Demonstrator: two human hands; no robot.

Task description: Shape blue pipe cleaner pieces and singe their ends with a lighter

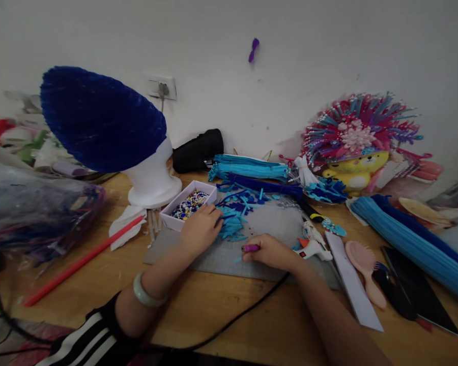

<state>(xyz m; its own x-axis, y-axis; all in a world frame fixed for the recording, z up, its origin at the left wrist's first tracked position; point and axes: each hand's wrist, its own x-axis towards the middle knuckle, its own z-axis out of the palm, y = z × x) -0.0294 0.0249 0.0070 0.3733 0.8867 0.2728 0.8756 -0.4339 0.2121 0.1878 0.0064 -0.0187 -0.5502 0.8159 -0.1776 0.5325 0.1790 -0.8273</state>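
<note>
My left hand (201,227) reaches over the right edge of a small lilac box (171,217) of mixed beads (191,203). Its fingers are bent and close together beside a pile of cut light-blue pipe-cleaner pieces (232,223); whatever is between the fingertips is hidden. Closed around a purple lighter (251,248), my right hand (269,251) is low over the grey mat (267,223). A short light-blue piece (238,260) shows just below its fingertips. Dark-blue scraps (244,206) lie behind the pile.
A glue gun (313,249) lies right of my right hand, with a pink hairbrush (362,267) beyond. A white head stand (152,178) bears a dark-blue fan-shaped headpiece (103,119). Bundled blue pipe cleaners (252,168) lie behind. A black cable (232,323) crosses the wooden table (198,305).
</note>
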